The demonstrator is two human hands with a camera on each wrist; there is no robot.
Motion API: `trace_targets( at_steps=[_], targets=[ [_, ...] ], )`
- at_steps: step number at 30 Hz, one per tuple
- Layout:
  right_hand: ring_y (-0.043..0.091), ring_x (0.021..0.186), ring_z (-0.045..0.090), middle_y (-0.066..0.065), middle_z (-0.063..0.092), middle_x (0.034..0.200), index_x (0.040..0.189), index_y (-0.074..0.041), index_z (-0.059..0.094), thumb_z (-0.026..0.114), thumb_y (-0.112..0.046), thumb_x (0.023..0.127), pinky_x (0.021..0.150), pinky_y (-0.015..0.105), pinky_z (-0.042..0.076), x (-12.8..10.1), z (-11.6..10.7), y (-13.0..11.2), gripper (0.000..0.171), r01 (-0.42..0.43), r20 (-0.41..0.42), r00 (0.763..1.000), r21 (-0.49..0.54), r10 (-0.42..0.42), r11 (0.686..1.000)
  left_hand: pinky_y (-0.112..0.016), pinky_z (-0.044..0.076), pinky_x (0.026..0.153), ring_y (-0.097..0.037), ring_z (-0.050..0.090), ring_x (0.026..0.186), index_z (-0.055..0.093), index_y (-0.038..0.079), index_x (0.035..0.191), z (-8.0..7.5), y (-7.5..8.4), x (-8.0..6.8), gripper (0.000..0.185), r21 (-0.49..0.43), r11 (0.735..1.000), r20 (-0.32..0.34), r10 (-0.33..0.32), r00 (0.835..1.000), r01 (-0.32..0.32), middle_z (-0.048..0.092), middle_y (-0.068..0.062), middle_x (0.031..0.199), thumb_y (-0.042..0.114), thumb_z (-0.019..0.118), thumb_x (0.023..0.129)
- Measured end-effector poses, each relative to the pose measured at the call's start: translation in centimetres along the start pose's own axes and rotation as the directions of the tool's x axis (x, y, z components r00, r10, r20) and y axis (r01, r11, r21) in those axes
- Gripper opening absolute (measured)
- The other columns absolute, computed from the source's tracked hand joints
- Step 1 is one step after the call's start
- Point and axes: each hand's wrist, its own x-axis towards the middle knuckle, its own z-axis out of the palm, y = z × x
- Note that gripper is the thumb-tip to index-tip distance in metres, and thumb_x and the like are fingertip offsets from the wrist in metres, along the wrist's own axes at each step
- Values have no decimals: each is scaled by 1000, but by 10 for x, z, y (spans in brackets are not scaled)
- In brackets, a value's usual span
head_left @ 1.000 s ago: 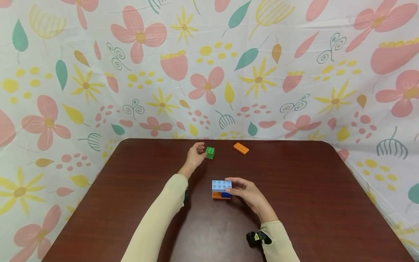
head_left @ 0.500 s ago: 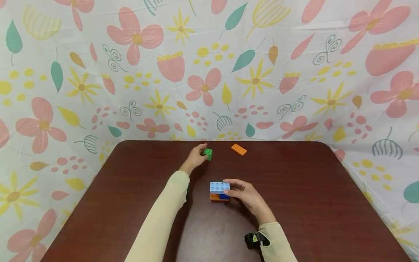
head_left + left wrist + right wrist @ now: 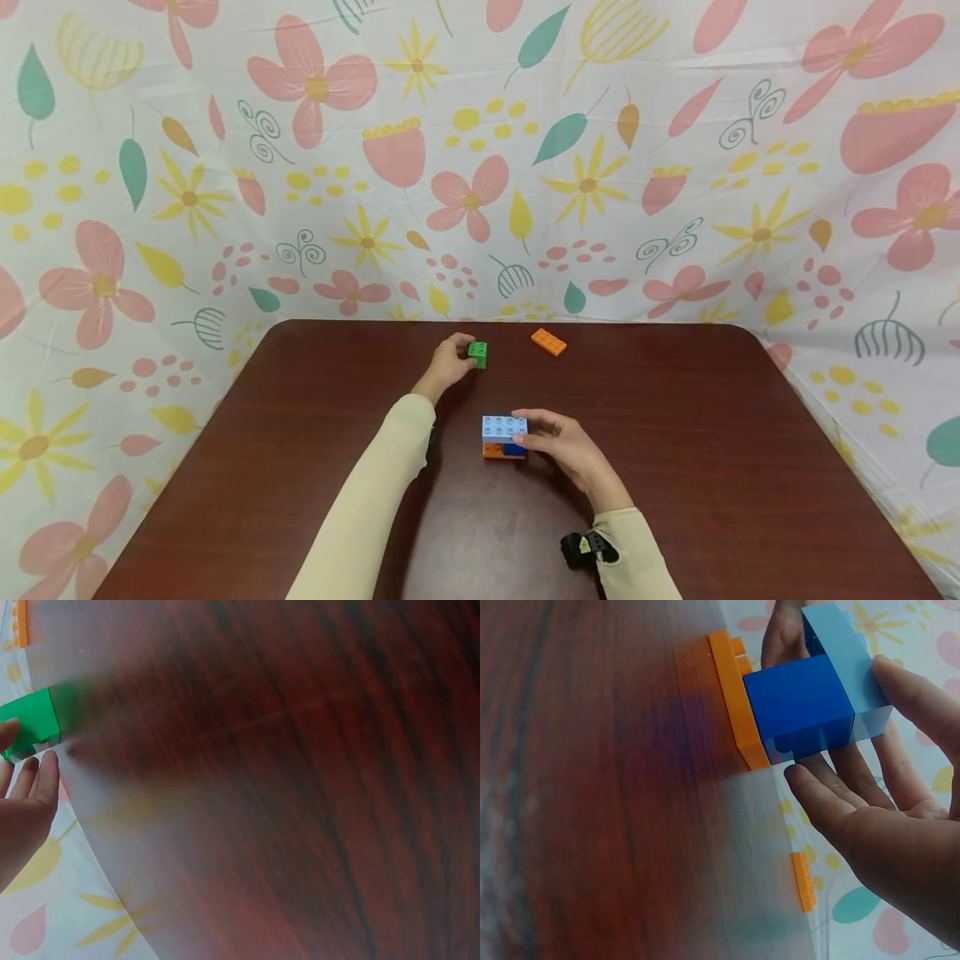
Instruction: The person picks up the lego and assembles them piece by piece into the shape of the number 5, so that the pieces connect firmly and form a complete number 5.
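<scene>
Nearest you, the dark wood worktop [image 3: 712, 467] lies bare in front of your sleeves, with open room to the left and right of both arms out to its side edges.

Your right hand [image 3: 564, 442] sits at the middle of the worktop, forearm angled in from the near right. Its fingers [image 3: 900, 690] are curled round the right end of the brick stack [image 3: 504, 437], thumb on the near side and fingertips over the top. The stack stands on the worktop: a light blue brick on top, a dark blue brick [image 3: 799, 701] and an orange brick [image 3: 731, 697] under it. Bare surface runs all round the stack on its left and near sides.

Farther out, your left arm reaches forward and slightly right. Your left hand [image 3: 448, 363] rests near the far edge, its fingers [image 3: 37, 776] curled against the left side of the green brick [image 3: 477, 353]. The head view shows thumb and fingertips closing on it; the wrist view shows the brick just past the fingertips. The green brick sits on the worktop, well apart from the stack.

Right of it, near the far edge, a flat orange plate brick [image 3: 548, 342] lies alone, apart from both hands.

The worktop's far corners are rounded. Beyond and on both sides hangs a white floral cloth [image 3: 225, 167] with pink flowers, yellow blooms and green leaves.
</scene>
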Motion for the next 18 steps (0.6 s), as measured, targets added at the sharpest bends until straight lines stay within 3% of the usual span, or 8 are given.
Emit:
trace_targets(
  at_steps=[8, 18],
  targets=[
    [28, 119, 53, 12, 50, 138, 126, -8, 63, 76, -20, 84, 105, 48, 38, 0, 1, 0, 45, -2, -2, 1000, -4, 2, 1000, -43, 46, 96, -32, 54, 116, 55, 1, 120, -1, -2, -2, 33, 17, 1000, -37, 12, 999, -12, 56, -18, 123, 0, 66, 89],
    [29, 121, 52, 12, 49, 139, 125, -10, 64, 76, -20, 85, 105, 48, 38, 1, 0, 0, 44, -9, -7, 1000, -10, 9, 1000, -41, 51, 87, -32, 58, 109, 55, 2, 116, -6, -6, -7, 31, -26, 999, -57, 33, 998, -35, 59, -20, 119, -1, 67, 88]
  ],
)
